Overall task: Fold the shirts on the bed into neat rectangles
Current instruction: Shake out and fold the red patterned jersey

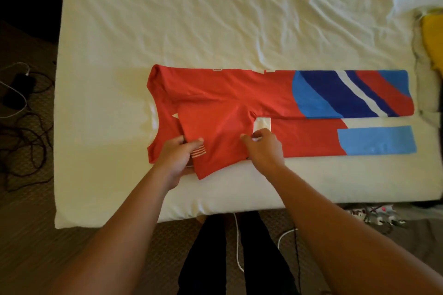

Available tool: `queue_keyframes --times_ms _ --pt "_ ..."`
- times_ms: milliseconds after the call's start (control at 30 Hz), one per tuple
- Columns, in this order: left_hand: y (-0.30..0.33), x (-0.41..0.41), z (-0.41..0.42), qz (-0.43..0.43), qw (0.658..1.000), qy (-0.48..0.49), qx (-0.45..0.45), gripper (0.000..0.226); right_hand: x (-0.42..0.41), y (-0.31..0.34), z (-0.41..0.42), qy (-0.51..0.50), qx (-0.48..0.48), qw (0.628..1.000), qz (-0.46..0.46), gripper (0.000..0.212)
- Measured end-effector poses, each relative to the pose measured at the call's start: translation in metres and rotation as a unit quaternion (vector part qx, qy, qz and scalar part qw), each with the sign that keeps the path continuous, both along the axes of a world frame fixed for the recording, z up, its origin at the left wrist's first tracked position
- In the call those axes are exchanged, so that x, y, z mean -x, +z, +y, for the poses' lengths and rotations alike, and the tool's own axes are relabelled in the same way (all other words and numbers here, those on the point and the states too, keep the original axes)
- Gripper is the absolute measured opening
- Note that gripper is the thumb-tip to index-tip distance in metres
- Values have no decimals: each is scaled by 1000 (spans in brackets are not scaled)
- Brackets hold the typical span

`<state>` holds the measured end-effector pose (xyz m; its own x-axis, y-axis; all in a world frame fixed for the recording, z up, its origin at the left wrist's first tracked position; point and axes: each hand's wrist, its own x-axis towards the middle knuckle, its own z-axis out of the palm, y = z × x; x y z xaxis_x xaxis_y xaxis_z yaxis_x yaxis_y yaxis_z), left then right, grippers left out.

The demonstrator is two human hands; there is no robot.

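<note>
Red jersey-knit shirt with blue and white stripes (275, 93) lay lengthwise on the white-sheeted bed (191, 19). Our left hand (176, 154) and right hand (262, 145) pinched its sleeve, fingers clamped; we judged aligning that flap's edge would square the fold.

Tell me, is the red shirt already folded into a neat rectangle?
No, the red shirt lies long across the bed, one sleeve askew.

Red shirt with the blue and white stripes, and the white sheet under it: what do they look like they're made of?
The red shirt with blue and white stripes looks like thin, smooth knit, possibly synthetic jersey: it lies flat, folds in soft creases, and its colour blocks have crisp edges. The white bed sheet looks like matte woven cotton or similar, with many fine wrinkles.
</note>
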<state>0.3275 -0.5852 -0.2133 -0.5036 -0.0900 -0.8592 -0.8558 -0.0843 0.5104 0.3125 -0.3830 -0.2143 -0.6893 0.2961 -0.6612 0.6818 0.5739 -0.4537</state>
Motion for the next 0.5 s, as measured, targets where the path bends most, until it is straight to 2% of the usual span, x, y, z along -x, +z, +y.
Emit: queue_keyframes --times_ms 200,267,333,400,467,500 --pt "9 -15 -5 3 1000 1 3 2 5 4 7 -127 146 980 -41 16" --pt "11 -21 -6 -27 998 -55 26 7 -3 1 15 -62 88 993 -49 21" --pt "11 -23 -12 -43 984 -151 89 22 -12 -1 19 53 -51 997 -5 24" --pt "9 -14 -21 18 953 -207 219 31 -16 2 10 123 -112 979 115 29" --pt "7 4 -31 123 883 -222 396 27 -21 7 -16 183 -74 960 197 32" --pt "6 14 -35 186 841 -232 453 19 -24 9 -32 231 -48 947 218 32"
